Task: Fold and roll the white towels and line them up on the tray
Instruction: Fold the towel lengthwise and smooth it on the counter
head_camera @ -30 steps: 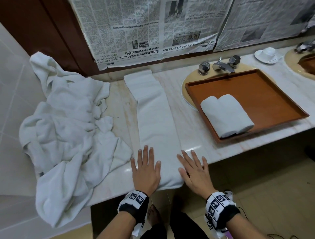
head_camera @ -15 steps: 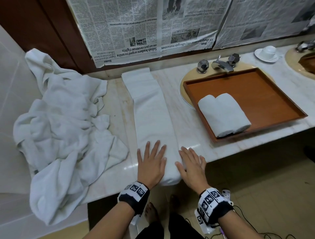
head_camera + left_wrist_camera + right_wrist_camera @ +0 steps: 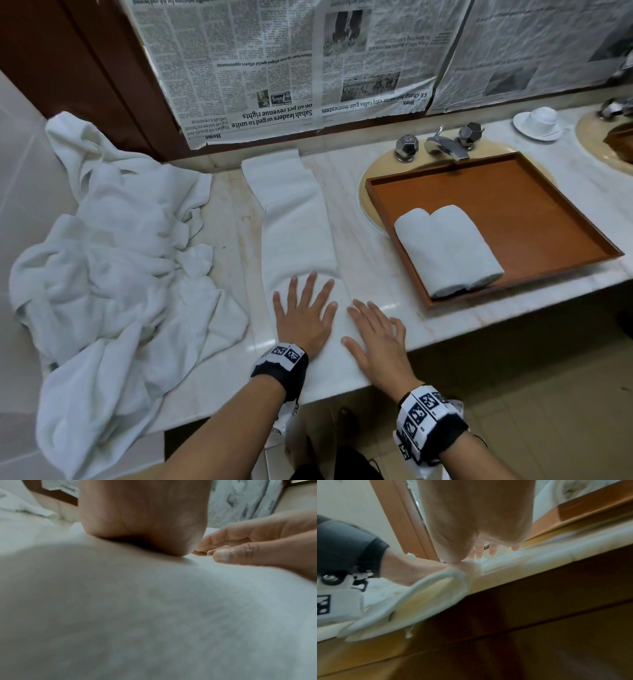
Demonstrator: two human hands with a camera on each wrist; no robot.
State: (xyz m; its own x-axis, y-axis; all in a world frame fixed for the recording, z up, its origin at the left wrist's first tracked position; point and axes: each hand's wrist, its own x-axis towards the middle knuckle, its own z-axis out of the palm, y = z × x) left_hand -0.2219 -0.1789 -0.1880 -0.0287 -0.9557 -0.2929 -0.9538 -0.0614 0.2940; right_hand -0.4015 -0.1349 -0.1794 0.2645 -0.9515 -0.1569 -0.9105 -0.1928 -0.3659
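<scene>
A long folded white towel [image 3: 294, 236] lies as a strip across the marble counter, from the back wall to the front edge. My left hand [image 3: 305, 311] lies flat on its near part, fingers spread and straight. My right hand [image 3: 371, 329] lies flat beside it, on the strip's right edge, also with straight fingers. In the right wrist view the towel's near end [image 3: 436, 586] hangs in a loop over the counter edge. Two rolled white towels [image 3: 445, 250] lie side by side at the front left of the brown tray [image 3: 534, 219].
A crumpled pile of white towels [image 3: 113, 274] covers the counter's left part and hangs over the front. The tray sits over a sink with a tap [image 3: 442, 144] behind it. An upturned cup on a saucer [image 3: 539, 120] stands at the back right. Newspaper [image 3: 274, 68] covers the wall.
Both hands have slid forward along the towel, away from the counter's front edge, staying flat. The left hand's fingers have spread wider.
</scene>
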